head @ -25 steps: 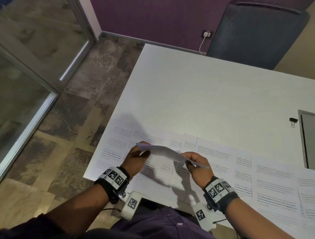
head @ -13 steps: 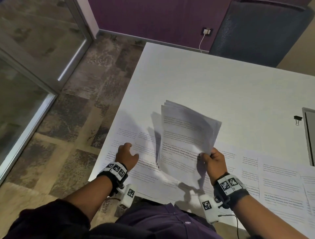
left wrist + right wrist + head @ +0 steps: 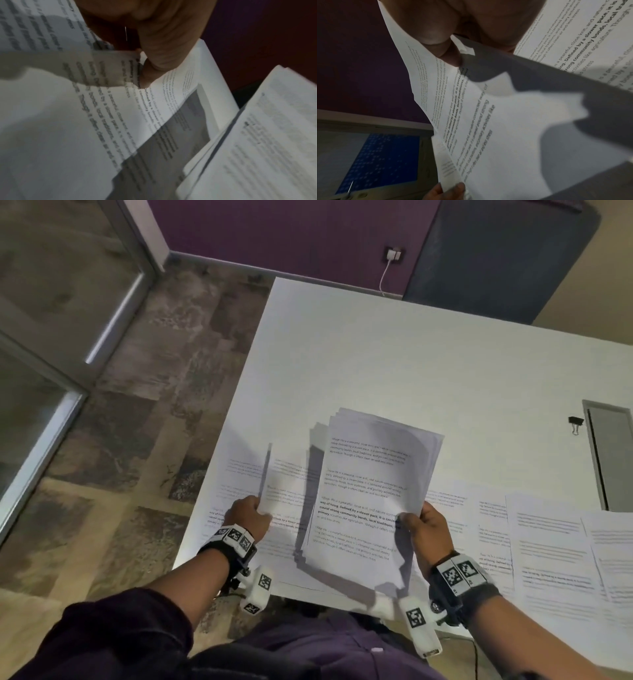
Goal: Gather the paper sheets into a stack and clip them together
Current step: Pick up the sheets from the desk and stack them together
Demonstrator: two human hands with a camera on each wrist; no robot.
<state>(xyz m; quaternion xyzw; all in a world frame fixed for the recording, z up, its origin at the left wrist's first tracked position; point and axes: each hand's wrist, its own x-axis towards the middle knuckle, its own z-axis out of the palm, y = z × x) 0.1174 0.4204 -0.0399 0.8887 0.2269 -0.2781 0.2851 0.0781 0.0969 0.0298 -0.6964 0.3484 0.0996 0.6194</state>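
Above the near edge of the white surface (image 3: 376,354), a stack of printed sheets (image 3: 370,494) is held up, tilted toward the camera, by the right hand (image 3: 428,529), which is clenched on the stack's lower right edge with the thumb laid across the front page. From the right wrist view, the thumb (image 3: 436,35) is seen pressed against the paper, and the pages are fanned slightly apart at their edges.

To the left of the stack, a single sheet (image 3: 265,470) is lifted nearly edge-on by the left hand (image 3: 248,517), whose fingers are closed on the sheet's lower part. From the left wrist view, a finger (image 3: 163,44) is seen curled against the printed page, with the stack close by on the right side of that picture.

More loose sheets (image 3: 548,546) are spread flat in a row along the near side of the surface, some overlapping, running from under the hands out to the right edge of the head view. A black binder clip (image 3: 575,422) lies well apart from the stack, farther back on the right, just beside a grey panel (image 3: 613,453) set in the surface. A dark chair (image 3: 496,258) is placed at the far side.
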